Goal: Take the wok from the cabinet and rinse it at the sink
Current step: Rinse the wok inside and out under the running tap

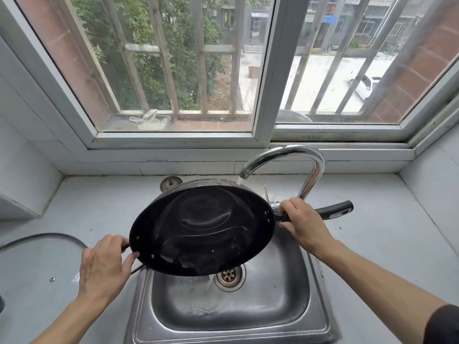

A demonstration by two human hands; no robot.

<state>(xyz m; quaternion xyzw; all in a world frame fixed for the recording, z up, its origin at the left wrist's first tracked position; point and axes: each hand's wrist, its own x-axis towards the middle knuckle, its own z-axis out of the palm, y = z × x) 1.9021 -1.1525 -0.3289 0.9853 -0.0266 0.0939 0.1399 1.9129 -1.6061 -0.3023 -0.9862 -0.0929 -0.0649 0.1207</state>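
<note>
Black wok (202,230), one only, hangs tilted over the steel sink (280,316), between my hands. My right hand (301,223) is curled round the long handle (334,211); the pan's long axis runs leftward from it. My left hand (105,265) grips the small loop handle at the near-left rim. One tap (301,158) arches beyond my right hand, its spout just above the far rim. Both hands equally close.

2 bare forearms and hands; a dark sleeve (444,324) covers the right upper arm.
</note>
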